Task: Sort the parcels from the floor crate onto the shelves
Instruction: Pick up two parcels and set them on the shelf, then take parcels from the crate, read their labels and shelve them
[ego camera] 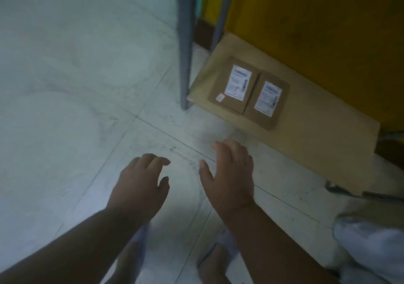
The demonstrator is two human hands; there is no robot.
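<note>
**A:** Nearest the camera, what do you show?

**B:** My sandalled feet point(215, 259) on the tiled floor point(72, 91). Above them my left hand point(140, 187) and right hand point(229, 174) hang over the floor, fingers loosely spread, both holding nothing.

**A:** And beyond the hands?

**B:** The lowest shelf point(306, 144), lined with brown board, just off the floor. Two parcels point(249, 91) lie flat on it, side by side and touching, labels up, near the grey upright post point(185, 43). A yellow wall point(317, 21) stands behind. The crate is not in view.

**A:** What could go wrong from here?

**B:** In my judgement, three things. The view is blurred, so I may misread a label and shelve wrongly. A careless next parcel may push the pair off the shelf's front edge. Reaching low, my arm may knock the post.
</note>
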